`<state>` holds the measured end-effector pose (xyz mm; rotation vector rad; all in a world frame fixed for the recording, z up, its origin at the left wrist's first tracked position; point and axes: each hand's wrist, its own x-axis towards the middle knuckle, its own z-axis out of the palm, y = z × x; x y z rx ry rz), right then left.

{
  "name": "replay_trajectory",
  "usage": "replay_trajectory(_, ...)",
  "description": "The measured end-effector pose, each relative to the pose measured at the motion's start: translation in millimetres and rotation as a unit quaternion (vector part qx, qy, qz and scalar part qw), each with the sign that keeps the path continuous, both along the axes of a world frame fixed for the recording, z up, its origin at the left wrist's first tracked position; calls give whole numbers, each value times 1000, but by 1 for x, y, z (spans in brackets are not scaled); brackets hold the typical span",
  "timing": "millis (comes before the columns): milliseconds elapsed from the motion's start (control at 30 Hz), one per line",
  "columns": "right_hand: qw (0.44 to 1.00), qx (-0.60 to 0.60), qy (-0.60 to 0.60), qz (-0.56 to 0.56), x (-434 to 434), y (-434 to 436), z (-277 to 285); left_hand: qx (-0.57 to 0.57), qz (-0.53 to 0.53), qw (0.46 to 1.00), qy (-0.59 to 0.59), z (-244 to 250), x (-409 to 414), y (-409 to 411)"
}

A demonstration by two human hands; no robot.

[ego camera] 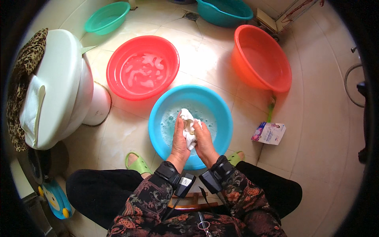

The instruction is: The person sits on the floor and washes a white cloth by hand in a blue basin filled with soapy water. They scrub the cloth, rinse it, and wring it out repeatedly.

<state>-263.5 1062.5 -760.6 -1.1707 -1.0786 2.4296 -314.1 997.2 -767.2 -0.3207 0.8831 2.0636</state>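
A bunched white cloth [188, 127] is squeezed between both my hands. My left hand [179, 142] grips its left side, with the thumb pointing up along it. On the right side, my right hand [205, 140] closes around the cloth with the thumb across its front. Both hands are over a blue plastic basin [155, 109] that stands on the tiled floor between my feet. Soapy water [170, 118] with bubbles and foam fills part of it. The fingers beneath the cloth are mostly hidden.
Beyond sits a red basin [112, 66] with suds; an orange-red basin [251, 63] leans at the right wall. Green [106, 28] and teal basins [217, 19] lie farther off. A white toilet [63, 80] stands left. A printed box [269, 133] is at right.
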Motion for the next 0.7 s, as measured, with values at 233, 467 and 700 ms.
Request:
replay_trajectory(233, 965, 246, -9, 86, 10, -12, 17, -30, 14, 999, -14, 17, -11, 2)
replay_trajectory(467, 884, 426, -45, 186, -5, 21, 17, -62, -38, 997, 12, 9, -4, 1)
replay_trajectory(700, 993, 90, 16, -80, -15, 36, 7, 118, 43, 985, -116, 32, -1, 7)
